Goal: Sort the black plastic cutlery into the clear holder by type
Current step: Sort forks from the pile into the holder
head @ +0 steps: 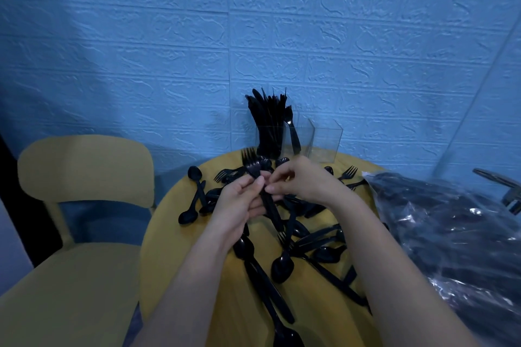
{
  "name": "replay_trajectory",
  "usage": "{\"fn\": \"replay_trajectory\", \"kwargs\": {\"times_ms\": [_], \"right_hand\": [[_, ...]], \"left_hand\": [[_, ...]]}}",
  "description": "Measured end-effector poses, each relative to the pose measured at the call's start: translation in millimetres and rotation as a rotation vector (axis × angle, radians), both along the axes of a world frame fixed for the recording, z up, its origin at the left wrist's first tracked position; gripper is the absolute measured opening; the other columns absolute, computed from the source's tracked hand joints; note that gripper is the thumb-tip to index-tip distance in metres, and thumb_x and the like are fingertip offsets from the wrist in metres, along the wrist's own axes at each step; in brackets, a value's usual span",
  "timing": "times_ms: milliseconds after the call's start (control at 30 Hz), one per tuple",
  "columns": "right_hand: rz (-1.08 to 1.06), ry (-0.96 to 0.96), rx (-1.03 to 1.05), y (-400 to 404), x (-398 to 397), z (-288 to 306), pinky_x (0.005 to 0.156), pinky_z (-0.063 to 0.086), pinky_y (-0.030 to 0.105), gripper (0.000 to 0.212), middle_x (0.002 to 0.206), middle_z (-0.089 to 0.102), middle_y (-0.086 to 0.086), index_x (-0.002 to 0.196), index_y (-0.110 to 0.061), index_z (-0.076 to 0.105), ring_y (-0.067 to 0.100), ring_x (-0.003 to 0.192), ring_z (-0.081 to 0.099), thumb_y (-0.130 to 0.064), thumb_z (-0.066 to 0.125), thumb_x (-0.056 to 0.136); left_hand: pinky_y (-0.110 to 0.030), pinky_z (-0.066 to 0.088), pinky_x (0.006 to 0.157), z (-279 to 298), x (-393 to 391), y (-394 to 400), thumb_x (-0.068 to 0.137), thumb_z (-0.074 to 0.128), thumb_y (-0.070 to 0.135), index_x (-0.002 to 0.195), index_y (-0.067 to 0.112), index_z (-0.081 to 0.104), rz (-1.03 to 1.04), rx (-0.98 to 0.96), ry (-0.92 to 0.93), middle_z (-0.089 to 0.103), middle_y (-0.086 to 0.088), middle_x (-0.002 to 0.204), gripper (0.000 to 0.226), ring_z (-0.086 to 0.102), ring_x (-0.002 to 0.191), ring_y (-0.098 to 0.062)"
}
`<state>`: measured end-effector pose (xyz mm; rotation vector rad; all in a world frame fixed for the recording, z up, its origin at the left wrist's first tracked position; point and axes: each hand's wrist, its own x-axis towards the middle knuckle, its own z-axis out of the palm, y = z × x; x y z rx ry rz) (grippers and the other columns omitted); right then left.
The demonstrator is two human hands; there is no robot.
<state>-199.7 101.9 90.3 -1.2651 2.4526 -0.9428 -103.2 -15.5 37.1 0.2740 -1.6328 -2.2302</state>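
Observation:
My left hand [239, 200] grips a small bundle of black forks [255, 172] by the handles, tines pointing up and away. My right hand [298, 180] pinches the same bundle from the right, fingertips touching the handles. Loose black spoons, forks and knives [298, 242] lie scattered over the round yellow table [324, 315]. The clear holder [324, 144] stands at the table's far edge by the wall. Its left compartment is packed with upright knives [267, 121], the middle holds one fork [291, 128], and the right looks empty.
A yellow chair [84, 177] stands to the left of the table. A crinkled clear plastic bag of black cutlery [451, 234] covers the right side. A blue textured wall rises right behind the holder.

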Motion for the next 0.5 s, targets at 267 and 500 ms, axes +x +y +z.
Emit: {"fn": "replay_trajectory", "kwargs": {"times_ms": [267,500], "right_hand": [[0.138,0.095,0.332,3,-3,-9,0.065,0.037,0.018,0.031,0.095,0.059,-0.008,0.106,-0.024,0.064,0.005,0.081,0.052,-0.031,0.075,0.078],[0.284,0.041,0.563,1,-1,-21,0.079,0.039,0.02,0.009,0.108,0.062,-0.006,0.094,-0.023,0.071,0.007,0.096,0.052,-0.026,0.068,0.086]], "left_hand": [[-0.029,0.059,0.069,-4,1,-12,0.098,0.049,0.018,0.106,0.012,0.062,0.201,0.039,0.005,0.074,-0.001,0.099,0.017,0.072,0.082,-0.02],[-0.026,0.058,0.066,-3,4,-13,0.098,0.048,0.018,0.11,0.012,0.061,0.176,0.053,0.03,0.074,0.0,0.099,0.019,0.072,0.083,-0.018]]}}
